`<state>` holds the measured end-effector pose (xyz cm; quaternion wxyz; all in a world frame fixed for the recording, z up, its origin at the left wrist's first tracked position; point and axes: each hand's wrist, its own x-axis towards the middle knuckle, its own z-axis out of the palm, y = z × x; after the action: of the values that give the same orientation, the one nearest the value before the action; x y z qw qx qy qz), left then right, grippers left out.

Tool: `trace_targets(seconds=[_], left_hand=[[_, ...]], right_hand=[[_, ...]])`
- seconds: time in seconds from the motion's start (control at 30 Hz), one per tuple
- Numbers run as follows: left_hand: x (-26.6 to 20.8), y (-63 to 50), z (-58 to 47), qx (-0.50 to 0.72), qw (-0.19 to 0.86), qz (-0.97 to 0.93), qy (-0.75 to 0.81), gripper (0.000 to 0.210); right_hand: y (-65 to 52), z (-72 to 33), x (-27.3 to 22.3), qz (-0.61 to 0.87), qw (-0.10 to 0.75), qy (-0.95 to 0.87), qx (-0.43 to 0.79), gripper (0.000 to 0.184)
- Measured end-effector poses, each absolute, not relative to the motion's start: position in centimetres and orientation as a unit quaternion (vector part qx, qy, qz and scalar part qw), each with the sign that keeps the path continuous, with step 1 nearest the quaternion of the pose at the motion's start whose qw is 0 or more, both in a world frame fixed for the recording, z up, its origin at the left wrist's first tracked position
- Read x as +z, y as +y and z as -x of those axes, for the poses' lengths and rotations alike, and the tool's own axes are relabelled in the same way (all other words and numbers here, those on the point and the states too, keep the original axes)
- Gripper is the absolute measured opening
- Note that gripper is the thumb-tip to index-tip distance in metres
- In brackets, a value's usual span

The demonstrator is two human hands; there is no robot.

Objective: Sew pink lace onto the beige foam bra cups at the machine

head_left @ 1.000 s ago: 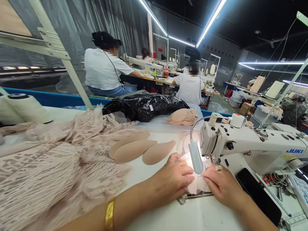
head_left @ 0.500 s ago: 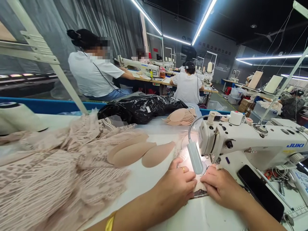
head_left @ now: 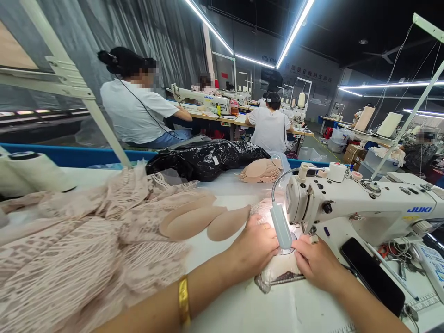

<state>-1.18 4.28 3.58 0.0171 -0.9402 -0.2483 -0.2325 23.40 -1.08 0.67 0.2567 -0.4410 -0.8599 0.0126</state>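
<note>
A pale pink lace fabric piece (head_left: 282, 269) with a dark trimmed edge lies on the bed of the white sewing machine (head_left: 367, 196). On its left side my left hand (head_left: 255, 244) grips the cloth with curled fingers. My right hand (head_left: 317, 259) holds the right side, thumb and fingers pressed together by the needle area. A grey gooseneck lamp (head_left: 281, 229) shines on the work and hides part of it, so the needle cannot be made out. Beige oval pads (head_left: 229, 223) lie left of my left hand.
Pink lace (head_left: 65, 254) is heaped on the left. Behind it are a black plastic bag (head_left: 208, 157) and a clear bin with stacked pads (head_left: 261, 171). A black phone (head_left: 373, 275) lies right of my right hand. Co-workers sit at machines beyond.
My left hand has moved slightly up and left, showing more of the fabric's near edge. The right hand stays beside the needle area, still on the cloth. The camera view has shifted slightly.
</note>
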Motion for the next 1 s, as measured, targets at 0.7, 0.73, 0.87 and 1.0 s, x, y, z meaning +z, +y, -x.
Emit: trace_targets(seconds=[0.7,0.73,0.87,1.0], left_hand=[[5.2,3.2,2.6,-0.323,-0.008,0.897,-0.301,0.027],[4.1,2.7,2.0,-0.285,-0.035,0.914,-0.288,0.026],[2.4,1.9,0.5,-0.228,-0.092,0.921,-0.304,0.03],[3.4,1.7,-0.3,-0.257,-0.108,0.904,-0.323,0.033]], right_hand=[[-0.6,-23.3,-0.2,0.476,0.231,-0.849,-0.005,0.019],[-0.6,-23.3,-0.3,0.476,0.23,-0.849,-0.01,0.019],[-0.7,-23.5,-0.6,0.467,0.235,-0.852,-0.025,0.02],[-0.6,-23.6,-0.4,0.473,0.229,-0.85,-0.029,0.02]])
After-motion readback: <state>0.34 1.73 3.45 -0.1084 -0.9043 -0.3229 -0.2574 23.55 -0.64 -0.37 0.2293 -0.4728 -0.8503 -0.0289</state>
